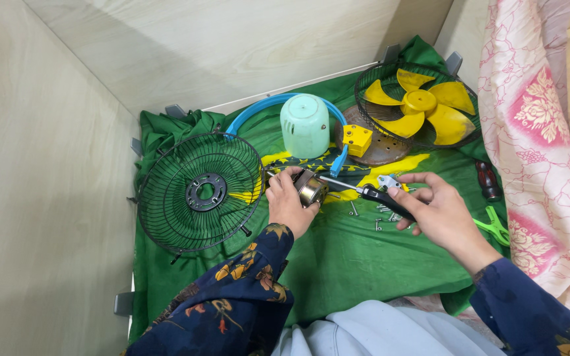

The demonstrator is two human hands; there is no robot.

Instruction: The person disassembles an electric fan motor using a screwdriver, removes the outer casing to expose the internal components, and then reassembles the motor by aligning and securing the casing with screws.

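My left hand (287, 201) grips a small round metal fan motor (311, 188) and holds it just above the green cloth (351, 257). In my right hand (438, 212) is a screwdriver with a black handle (385, 198). Its thin shaft points left, and the tip reaches the motor's upper edge. Several loose screws (377, 223) lie on the cloth under the screwdriver.
A black wire fan guard (196, 192) lies to the left. The second guard holds a yellow fan blade (422, 105) at the back right. A mint green motor cover (305, 125), a blue ring, a yellow block (356, 139), green pliers (494, 227) and a dark red handled tool (488, 179) lie around. Pink floral fabric hangs on the right.
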